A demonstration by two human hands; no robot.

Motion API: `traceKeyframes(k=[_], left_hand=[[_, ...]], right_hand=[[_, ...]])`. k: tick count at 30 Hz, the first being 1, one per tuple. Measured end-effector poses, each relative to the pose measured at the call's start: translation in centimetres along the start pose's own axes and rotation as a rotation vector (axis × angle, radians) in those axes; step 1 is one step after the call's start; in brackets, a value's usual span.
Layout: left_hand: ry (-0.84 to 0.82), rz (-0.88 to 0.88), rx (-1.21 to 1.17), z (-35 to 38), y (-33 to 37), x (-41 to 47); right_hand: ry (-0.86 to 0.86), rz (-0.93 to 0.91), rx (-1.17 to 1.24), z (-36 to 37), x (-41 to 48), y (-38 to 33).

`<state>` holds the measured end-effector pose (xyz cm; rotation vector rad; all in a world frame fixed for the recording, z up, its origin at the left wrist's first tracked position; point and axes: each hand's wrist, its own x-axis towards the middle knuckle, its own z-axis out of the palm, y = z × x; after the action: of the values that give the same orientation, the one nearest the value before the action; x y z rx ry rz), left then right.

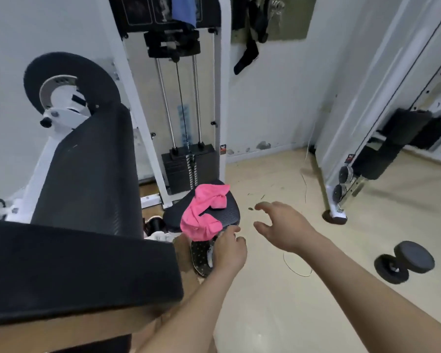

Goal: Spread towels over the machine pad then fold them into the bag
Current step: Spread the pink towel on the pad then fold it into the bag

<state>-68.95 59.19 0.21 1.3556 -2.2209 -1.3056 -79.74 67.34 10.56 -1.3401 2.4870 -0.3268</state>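
Pink towel (204, 212) crumpled on the black seat pad (227, 214), one end draped over the pad's near edge. Left hand (229, 249) held at that near edge, fingers curled against the hanging cloth; could not tell whether pinched or only touched. Right hand (283, 225) spread wide just right of the seat pad, above the floor, apart from the left and gripping nothing.

Crowded on the left of the seat pad by a long black back pad (87, 174) and a nearer black cushion (74, 271), the cushion cut off at the picture's left edge. Behind the seat pad, a weight stack (191, 171) in a white frame. Under the seat pad's near edge, a patterned slipper (200, 261), half hidden by the left hand. Well right of the seat pad, a dumbbell (402, 262) on the floor. Blurred throughout; towel's folds hard to make out.
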Motion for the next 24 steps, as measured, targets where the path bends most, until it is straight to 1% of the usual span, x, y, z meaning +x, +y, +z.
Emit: traceKeyframes(k=[5,8,11,14,17,18,19,21,23,24], left_hand=[[0.101,-0.158,0.029,0.5,-1.7,4.6],[0.182,-0.250,0.022,1.6,-3.0,8.0],[0.205,-0.311,0.064,3.6,-4.3,12.3],[0.208,-0.363,0.127,6.0,-5.3,16.7],[0.165,-0.445,0.146,7.6,-7.2,20.6],[0.149,-0.488,0.147,8.0,-7.8,21.4],[0.140,-0.486,0.192,8.1,-8.3,22.3],[0.126,-0.486,0.321,7.9,-8.7,23.7],[0.097,-0.539,0.371,7.7,-9.5,25.5],[0.091,-0.583,0.342,7.8,-10.1,26.2]], right_hand=[[-0.191,-0.161,-0.199,1.7,8.0,1.7],[-0.300,-0.252,-0.259,3.6,13.1,3.1],[-0.386,-0.345,-0.267,5.9,18.6,5.3],[-0.462,-0.418,-0.203,8.4,24.4,7.9],[-0.565,-0.410,-0.072,10.7,29.3,10.1],[-0.605,-0.391,0.004,11.3,30.6,10.4],[-0.647,-0.354,0.087,11.7,31.8,10.4],[-0.742,-0.245,0.242,12.3,33.8,10.3],[-0.838,-0.101,0.402,13.5,35.9,9.6],[-0.862,-0.018,0.477,14.2,36.8,9.4]])
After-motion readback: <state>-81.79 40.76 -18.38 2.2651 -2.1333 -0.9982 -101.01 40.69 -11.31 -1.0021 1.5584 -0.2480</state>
